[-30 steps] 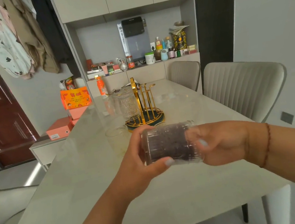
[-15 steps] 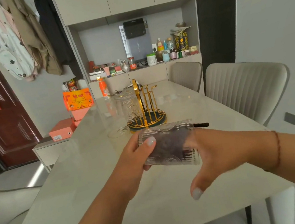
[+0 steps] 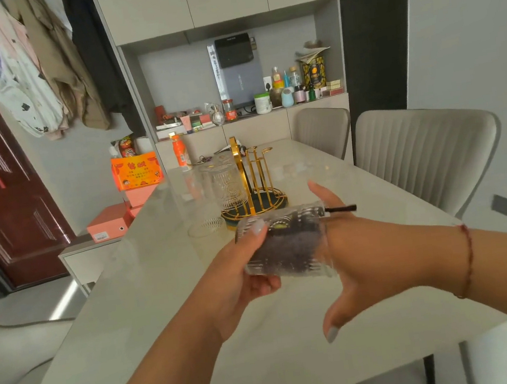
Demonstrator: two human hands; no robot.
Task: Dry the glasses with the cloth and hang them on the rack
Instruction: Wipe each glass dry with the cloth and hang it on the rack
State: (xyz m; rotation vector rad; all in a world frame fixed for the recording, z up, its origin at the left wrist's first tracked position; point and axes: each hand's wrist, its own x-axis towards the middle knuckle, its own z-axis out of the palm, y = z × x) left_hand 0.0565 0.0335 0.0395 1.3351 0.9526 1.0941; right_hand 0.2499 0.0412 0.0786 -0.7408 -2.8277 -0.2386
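Note:
A ribbed clear glass point(image 3: 284, 245) lies on its side in the air above the table, with a dark cloth point(image 3: 288, 248) stuffed inside it. My left hand point(image 3: 240, 276) grips the glass at its base end. The fingers of my right hand point(image 3: 365, 257) are pushed into the mouth of the glass with the cloth, thumb and one finger spread outside. Behind them stands the gold rack point(image 3: 254, 185) with one glass point(image 3: 229, 185) hanging upside down on it. Another glass point(image 3: 207, 229) stands on the table to the rack's left.
The pale table point(image 3: 152, 316) runs away from me, with an orange bottle point(image 3: 181, 153) at its far end. Two grey chairs point(image 3: 426, 154) stand on the right. Orange boxes point(image 3: 136, 171) sit beyond the left edge. A cluttered shelf point(image 3: 251, 109) is at the back.
My right hand has turned inside the glass, its thumb swinging down and its fingers spreading. The glass has tilted a little and my left thumb has shifted on top of it.

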